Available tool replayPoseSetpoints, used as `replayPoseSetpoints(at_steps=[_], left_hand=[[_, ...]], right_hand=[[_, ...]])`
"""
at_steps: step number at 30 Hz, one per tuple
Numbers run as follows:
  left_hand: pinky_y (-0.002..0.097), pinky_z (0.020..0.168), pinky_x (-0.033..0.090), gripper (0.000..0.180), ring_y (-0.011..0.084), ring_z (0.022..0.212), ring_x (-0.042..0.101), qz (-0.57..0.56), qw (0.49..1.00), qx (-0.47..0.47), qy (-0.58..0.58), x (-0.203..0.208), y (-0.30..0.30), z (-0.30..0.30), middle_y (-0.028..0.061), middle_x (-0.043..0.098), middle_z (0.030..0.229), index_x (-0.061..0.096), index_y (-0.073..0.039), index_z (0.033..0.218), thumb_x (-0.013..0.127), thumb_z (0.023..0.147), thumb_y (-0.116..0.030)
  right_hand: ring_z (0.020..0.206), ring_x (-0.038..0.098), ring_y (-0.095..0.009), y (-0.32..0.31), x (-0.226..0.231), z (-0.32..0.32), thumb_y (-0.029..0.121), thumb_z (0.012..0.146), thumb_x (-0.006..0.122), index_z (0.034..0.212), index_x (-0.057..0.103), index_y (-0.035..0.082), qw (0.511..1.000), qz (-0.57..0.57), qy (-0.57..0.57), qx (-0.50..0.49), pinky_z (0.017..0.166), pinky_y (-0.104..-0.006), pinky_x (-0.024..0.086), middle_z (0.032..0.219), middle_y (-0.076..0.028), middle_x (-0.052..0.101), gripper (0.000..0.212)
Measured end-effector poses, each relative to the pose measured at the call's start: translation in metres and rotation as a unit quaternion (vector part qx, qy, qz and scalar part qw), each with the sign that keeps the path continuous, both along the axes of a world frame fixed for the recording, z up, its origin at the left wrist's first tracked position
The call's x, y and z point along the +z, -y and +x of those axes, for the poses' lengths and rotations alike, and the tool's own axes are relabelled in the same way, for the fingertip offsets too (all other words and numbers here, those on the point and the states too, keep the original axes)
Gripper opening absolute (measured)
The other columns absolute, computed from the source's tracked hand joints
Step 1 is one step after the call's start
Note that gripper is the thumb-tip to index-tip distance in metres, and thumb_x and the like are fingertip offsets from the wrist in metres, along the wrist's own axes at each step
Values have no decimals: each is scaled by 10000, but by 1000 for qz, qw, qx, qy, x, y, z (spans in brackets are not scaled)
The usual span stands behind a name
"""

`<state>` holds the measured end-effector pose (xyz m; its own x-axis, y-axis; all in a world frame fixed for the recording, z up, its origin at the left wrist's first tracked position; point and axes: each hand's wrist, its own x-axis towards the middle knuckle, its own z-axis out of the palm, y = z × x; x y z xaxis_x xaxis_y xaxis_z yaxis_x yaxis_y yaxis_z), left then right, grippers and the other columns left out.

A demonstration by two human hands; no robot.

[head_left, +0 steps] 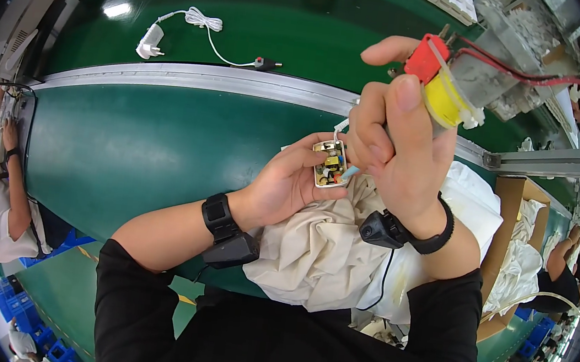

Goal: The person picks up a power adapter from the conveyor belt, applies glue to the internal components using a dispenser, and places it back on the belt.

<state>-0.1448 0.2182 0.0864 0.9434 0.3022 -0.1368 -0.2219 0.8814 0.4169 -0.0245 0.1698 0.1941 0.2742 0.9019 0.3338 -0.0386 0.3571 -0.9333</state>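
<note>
My left hand (282,189) is closed round a small white adapter housing (331,164). Its open side faces up and shows a circuit board with yellow, black and red parts, and a white cable leaves its far end. Raised close to the camera, my right hand (405,140) grips a wired tool with a red block (427,58), a yellow band (448,102) and a greyish, smeared body. Red and black wires run off it to the right. Below my right fingers a light-blue tip (350,173) meets the near right edge of the housing; the fingers hide the stretch between.
A crumpled cream cloth (315,245) lies under my hands on the green bench. Beyond the metal rail (208,79) is a white plug adapter (150,42) with coiled cable. A cardboard box (500,248) with white cloth stands right. Other people sit at both sides.
</note>
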Motion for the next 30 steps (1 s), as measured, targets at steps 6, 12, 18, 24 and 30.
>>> replayPoseSetpoints(at_steps=[6,12,18,24,30], left_hand=[[418,1008,433,404,245,1166,512,-40,998,-32,42,5,-3,-6,130,479,1260,321,-30,1318,383,951,-189],[420,1032,409,413,256,1178,504,-34,995,-53,83,10,-7,-12,141,470,1273,319,-37,1315,391,957,-229],[417,1037,405,409,254,1176,506,-32,996,-59,67,19,-3,-11,143,470,1274,313,-38,1318,384,958,-220],[386,973,450,386,235,1154,523,59,997,-32,45,40,5,11,133,485,1255,330,-42,1306,395,946,-166],[361,910,468,431,242,1109,547,470,873,127,7,106,-33,77,151,503,1220,361,-11,1280,492,892,-146]], right_hand=[[396,261,-32,1,-3,-10,376,971,413,1086,401,45,1000,1,-1,14,377,-207,228,508,23,346,351],[400,262,-34,-3,3,-17,362,969,426,1091,397,44,1000,12,-12,12,379,-207,228,513,27,343,342],[403,263,-33,1,15,-13,351,967,438,1101,399,36,1000,24,-5,20,380,-206,225,514,27,348,344],[404,274,-36,21,38,-3,311,965,457,1113,406,26,999,20,-26,34,381,-210,232,519,27,353,324],[405,291,-38,43,64,2,268,970,455,1108,416,26,998,-5,-49,45,382,-210,247,530,28,359,282]])
